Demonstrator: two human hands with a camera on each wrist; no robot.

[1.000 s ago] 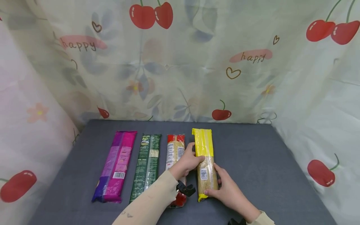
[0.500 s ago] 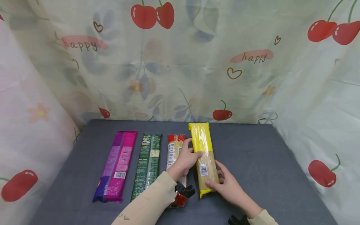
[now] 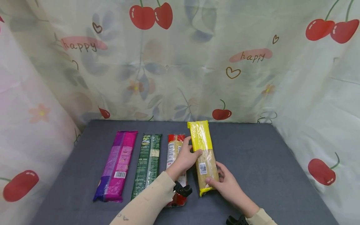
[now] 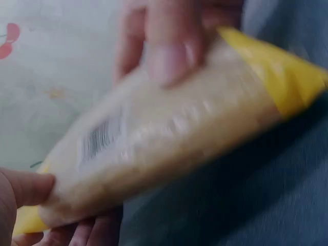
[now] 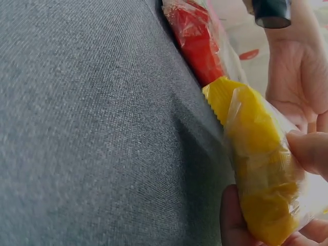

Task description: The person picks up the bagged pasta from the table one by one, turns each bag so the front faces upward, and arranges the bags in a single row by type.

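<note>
A long pack of spaghetti (image 3: 203,140) with yellow ends and a clear middle is held between my two hands, raised off the table and slightly tilted. My left hand (image 3: 184,159) grips its left edge, thumb on top. Near the lower end my right hand (image 3: 229,186) pinches the right edge, its thumb over the front. The left wrist view shows the pack (image 4: 148,138) blurred, with a barcode on it. In the right wrist view a gap and shadow separate the pack (image 5: 259,159) from the cloth. Some fingers are hidden under it.
To the left, a red-ended pack (image 3: 172,153) lies partly under my left arm. Beyond it are a green pack (image 3: 146,165) and a pink-purple pack (image 3: 116,165). Grey cloth (image 3: 253,156) covers the table; printed curtains (image 3: 180,81) enclose it.
My hands have raised the yellow spaghetti pack off the table and shifted it slightly away and to the left, tilting its top leftward. The other packs have stayed put.
</note>
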